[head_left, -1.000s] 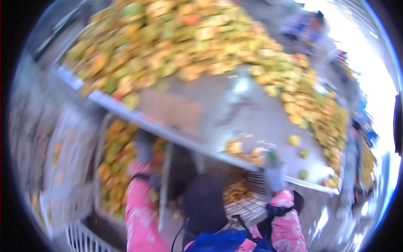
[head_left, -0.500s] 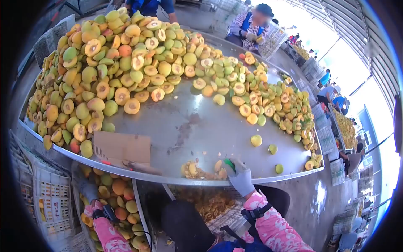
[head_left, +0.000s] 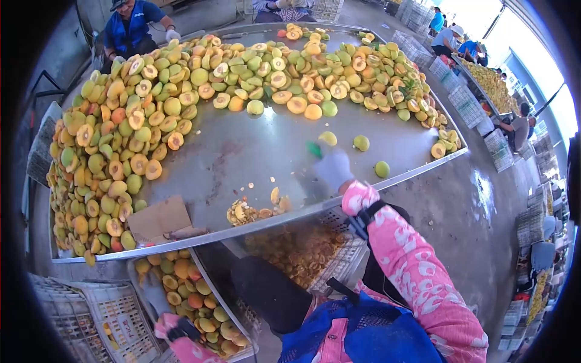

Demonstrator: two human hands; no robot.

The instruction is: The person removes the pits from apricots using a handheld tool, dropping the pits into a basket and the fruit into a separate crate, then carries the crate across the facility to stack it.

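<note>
My gloved right hand (head_left: pixel 334 169) is closed on a green-handled tool (head_left: pixel 314 149) above the metal table (head_left: pixel 242 163), close to a loose yellow-green fruit (head_left: pixel 327 138). The tool's far end is blurred. Nearer the front edge sits a small pile of pits and scraps (head_left: pixel 242 213). My gloved left hand (head_left: pixel 158 297) is low at the left, over a crate of fruit (head_left: pixel 206 302); its fingers are blurred and partly hidden. Halved fruits (head_left: pixel 121 145) are heaped along the left and back of the table.
A cardboard piece (head_left: pixel 158 220) lies at the table's front left. Below the front edge stands a crate of pits (head_left: pixel 302 248). White crates (head_left: pixel 121 314) are at the lower left. A person in a blue vest (head_left: pixel 128 27) sits behind the heap; others are farther off.
The view has turned. My right hand has moved from the small pile by the front edge toward the loose fruits farther in, with the green-handled tool. My left hand remains at the fruit crate.
</note>
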